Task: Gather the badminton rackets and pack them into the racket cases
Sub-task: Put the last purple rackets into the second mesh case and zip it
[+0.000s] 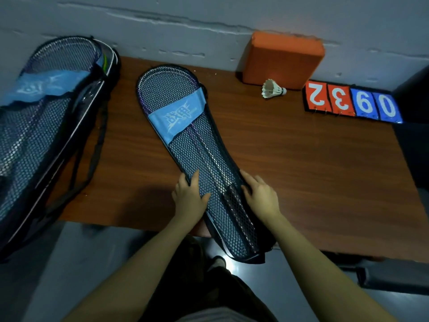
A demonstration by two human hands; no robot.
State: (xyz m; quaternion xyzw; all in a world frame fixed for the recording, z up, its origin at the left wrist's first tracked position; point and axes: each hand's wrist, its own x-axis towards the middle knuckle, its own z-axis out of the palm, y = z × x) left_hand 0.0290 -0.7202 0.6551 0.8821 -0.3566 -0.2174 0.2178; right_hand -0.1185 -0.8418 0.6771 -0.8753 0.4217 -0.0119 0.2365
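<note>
A mesh racket case point(185, 145) with a light blue band lies diagonally in the middle of the brown table point(301, 173). Rackets with purple frames show through its mesh. Its lower end overhangs the table's front edge. My left hand point(189, 198) rests on the case's left edge, thumb on the mesh and fingers over the rim. My right hand point(261, 194) grips the case's right edge, fingers curled over the black rim. A second mesh case point(41, 126) with rackets inside lies on the far left, on top of a larger black bag.
An orange foam block point(282, 60) leans against the grey wall at the back. A white shuttlecock point(272, 89) lies in front of it. A flip scoreboard point(352, 102) with red and blue number cards sits at the right. A black strap point(92, 159) trails over the table's left side.
</note>
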